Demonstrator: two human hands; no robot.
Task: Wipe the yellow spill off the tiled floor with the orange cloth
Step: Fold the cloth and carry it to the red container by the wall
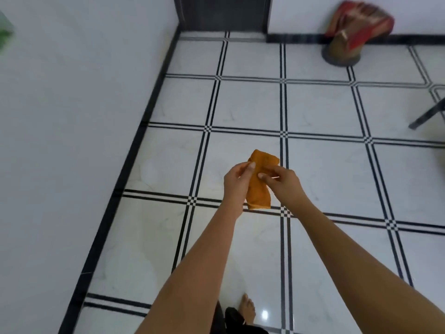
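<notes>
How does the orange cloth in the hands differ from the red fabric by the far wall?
The orange cloth is plain; the red fabric looks striped, though blurred. The orange cloth is held up by the left hand and right hand; the red fabric hangs draped over a brown stand on the floor, untouched. Both are bunched, not spread flat.

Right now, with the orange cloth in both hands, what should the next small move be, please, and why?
Probably crouch and lower the orange cloth toward the tiled floor: the left hand and right hand both pinch it in the air above the tiles, and the yellow spill is too faint to place.
</notes>
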